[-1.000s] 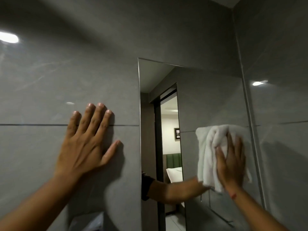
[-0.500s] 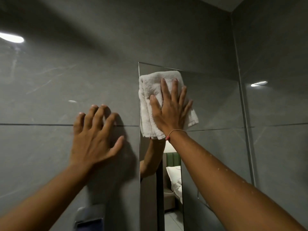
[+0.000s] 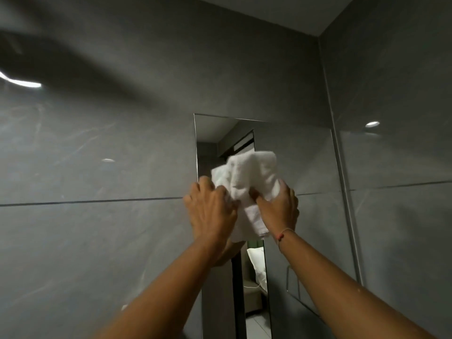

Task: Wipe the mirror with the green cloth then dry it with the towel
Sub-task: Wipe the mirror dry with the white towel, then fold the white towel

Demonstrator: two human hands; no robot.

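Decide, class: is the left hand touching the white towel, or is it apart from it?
Touching. The head view shows the left hand with its fingers closed on the bunched white towel, which the right hand grips too.

No text, label, brand, number or sign is showing anywhere that can be read.
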